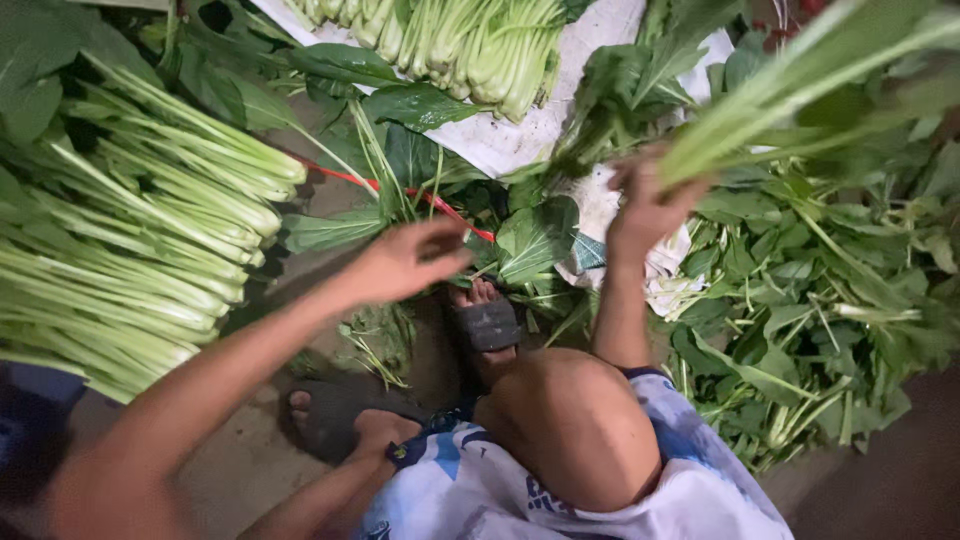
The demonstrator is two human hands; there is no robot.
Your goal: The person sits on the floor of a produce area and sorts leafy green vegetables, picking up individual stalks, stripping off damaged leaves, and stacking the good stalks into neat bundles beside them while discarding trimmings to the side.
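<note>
My right hand (pixel 648 200) is raised and shut on the stalk ends of a bunch of leafy greens (pixel 800 85), which stretches up and to the right. My left hand (pixel 405 262) reaches forward over the ground, fingers slightly spread, holding nothing, next to loose green leaves (pixel 530 240) and a thin red cord (pixel 400 190). My bent knee (pixel 575 425) and my sandalled feet (pixel 487 325) are below the hands.
A big stack of trimmed pale-stalked greens (pixel 130 240) lies at the left. Another bundle (pixel 470 45) rests on white paper (pixel 520 140) at the top. A loose heap of leafy greens (pixel 820 300) covers the right side.
</note>
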